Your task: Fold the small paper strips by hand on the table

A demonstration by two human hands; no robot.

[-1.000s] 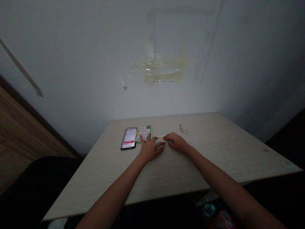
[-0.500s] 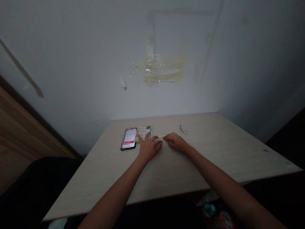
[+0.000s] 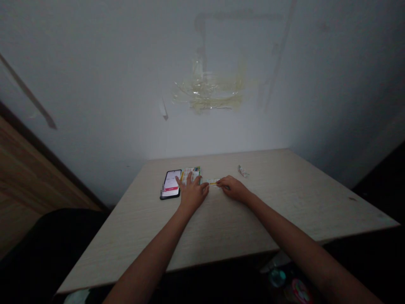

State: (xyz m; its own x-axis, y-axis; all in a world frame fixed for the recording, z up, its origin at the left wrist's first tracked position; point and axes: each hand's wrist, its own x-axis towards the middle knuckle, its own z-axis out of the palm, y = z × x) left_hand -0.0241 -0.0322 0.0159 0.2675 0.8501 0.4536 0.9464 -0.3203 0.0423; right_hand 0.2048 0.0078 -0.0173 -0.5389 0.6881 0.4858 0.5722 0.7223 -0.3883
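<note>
Between my hands a small white and yellow strip lies on the table. My right hand pinches its right end with bent fingers. At the strip's left end is my left hand, its fingers spread and their tips over the lower part of a colourful printed card. Whether the left fingertips touch the strip is too small to tell. A phone with a lit screen lies left of the card, beside my left thumb or outer finger.
A crumpled piece of wrapper rests on the pale wooden table, behind my right hand. The table's back edge meets a wall with yellowed tape. Below the front edge are a teal object and a pink one.
My left hand has shifted slightly left, over more of the card, and more of the strip shows between the hands. My right hand has stayed nearly still.
</note>
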